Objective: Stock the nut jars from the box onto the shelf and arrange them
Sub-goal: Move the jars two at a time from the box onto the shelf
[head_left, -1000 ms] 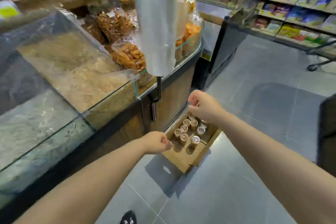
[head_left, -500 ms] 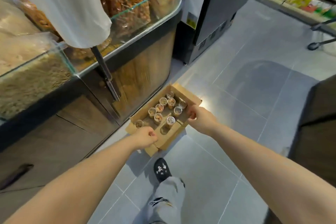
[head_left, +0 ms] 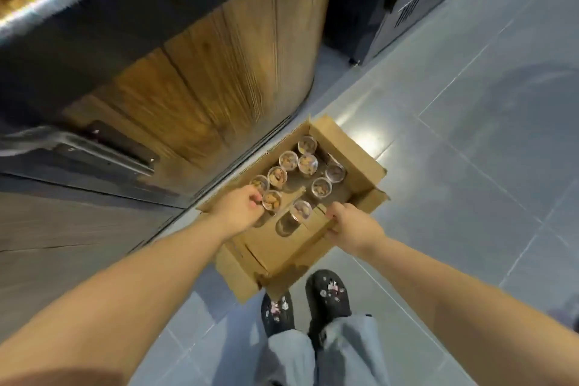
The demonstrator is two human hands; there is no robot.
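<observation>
Left hand (head_left: 241, 211) at the left wall of the open brown cardboard box (head_left: 354, 163), fingers curled over the edge and down inside, tips just beside the nearest jar. Reads as a clench on the cardboard rather than on a jar, a judgement only, given the blur. Right hand (head_left: 352, 229) at the right wall, thumb and fingers folded round the cardboard edge. Grips on two opposite sides, most likely to keep the box level and guard against tipping.

Sits low against the base of the wood-panelled counter (head_left: 219, 78), on or just above the grey tiled floor (head_left: 470, 166); cannot tell which. Kept tight to the counter, probably for short reaches and a free aisle.

Small clear round nut jars (head_left: 308, 163), about nine, all upright, bunched along the box's left wall and toward its far corner. Lone jar (head_left: 300, 209) apart near the middle, just beside an oval cut-out (head_left: 284, 224) in the cardboard insert. Black clogs (head_left: 329, 291) just short of the box's near corner.

No jar lifted out, no shelf in view. Judged as barely begun: positioning the box first, picking jars after.
</observation>
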